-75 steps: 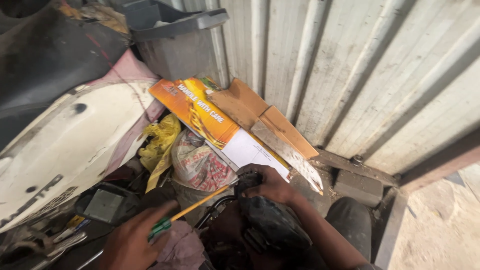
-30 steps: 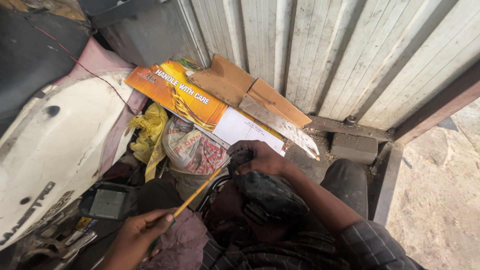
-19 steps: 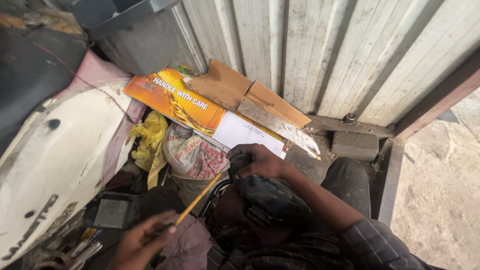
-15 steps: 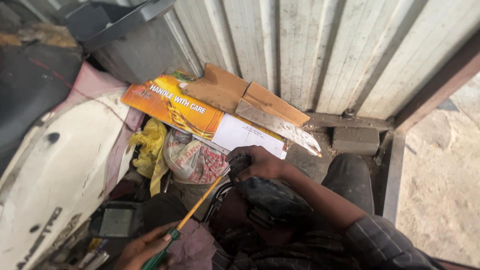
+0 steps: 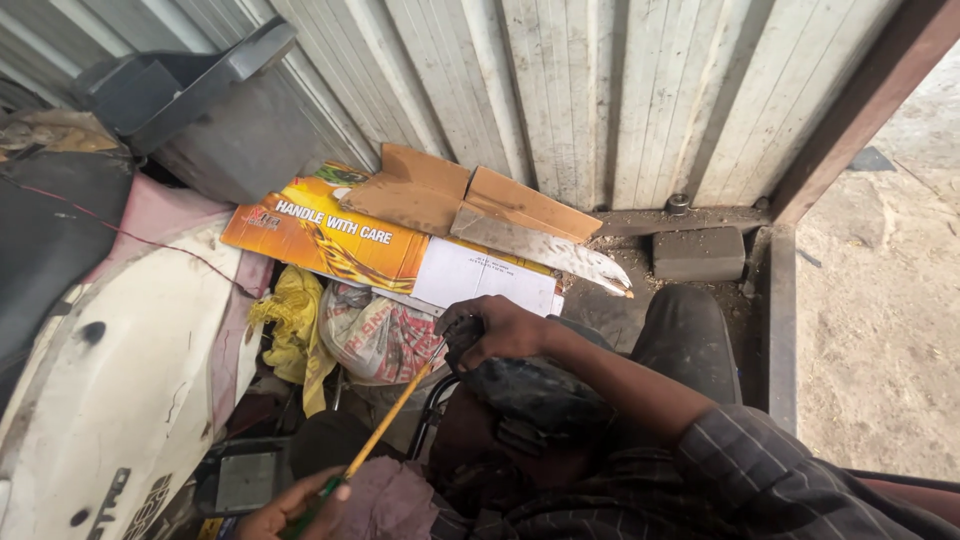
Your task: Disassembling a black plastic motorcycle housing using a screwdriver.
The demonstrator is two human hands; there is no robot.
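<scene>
Hands working a screwdriver (image 5: 385, 432) at a black part (image 5: 530, 392).
Left hand (image 5: 290, 505) fingers are gripping the green handle; right hand (image 5: 500, 330) fingers are clasping the part. Behind, an orange-and-white flattened box (image 5: 330, 235) is leaning at the metal wall (image 5: 600, 90), beside a yellow rag (image 5: 290, 325).

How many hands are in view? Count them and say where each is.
2. The left hand grips the yellow screwdriver at bottom edge; the right hand clasps the black part at centre. No others visible.

One head-worn camera looks steeply down, close over the lap.
</scene>
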